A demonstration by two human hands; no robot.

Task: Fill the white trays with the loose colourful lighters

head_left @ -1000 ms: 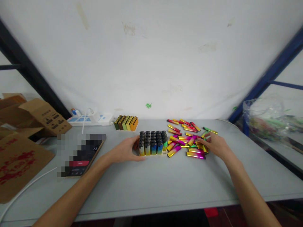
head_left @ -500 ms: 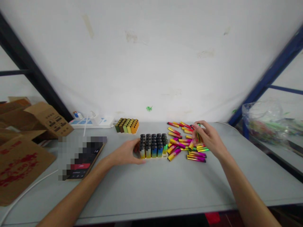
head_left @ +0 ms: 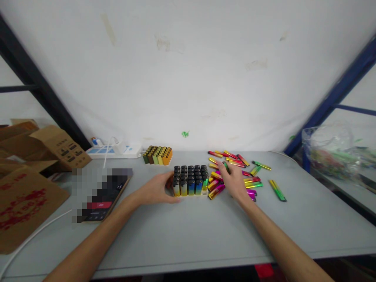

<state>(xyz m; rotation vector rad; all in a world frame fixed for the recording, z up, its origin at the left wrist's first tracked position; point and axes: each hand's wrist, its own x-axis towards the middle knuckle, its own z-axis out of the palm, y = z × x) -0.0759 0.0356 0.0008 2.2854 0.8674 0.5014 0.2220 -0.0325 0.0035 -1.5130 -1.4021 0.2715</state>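
Upright lighters [head_left: 191, 187] with black tops stand packed in rows in a low white tray [head_left: 194, 196]. Their bodies run from gold to silver, blue and green. My left hand [head_left: 157, 188] is closed round the left end of this block, thumb at the front corner; the other fingers are partly hidden behind it. Just right of the block, my right hand [head_left: 234, 180] is closed on a lighter [head_left: 225, 166] whose green end shows by the fingertips. Beneath and around that hand lie loose shiny lighters [head_left: 216, 191] in gold, red, purple and green.
A second block of lighters [head_left: 158, 155] stands near the wall. At left are a phone [head_left: 113, 196], a white power strip [head_left: 129, 151] and cardboard boxes [head_left: 29, 207]. One green-gold lighter [head_left: 277, 190] lies apart at right. A clear plastic bag [head_left: 331, 152] is beyond the table's right side.
My right hand has moved left from the pile towards the tray, with a lighter in its fingers. Several green-gold lighters now show to the right of the pile. My left hand has stayed put.
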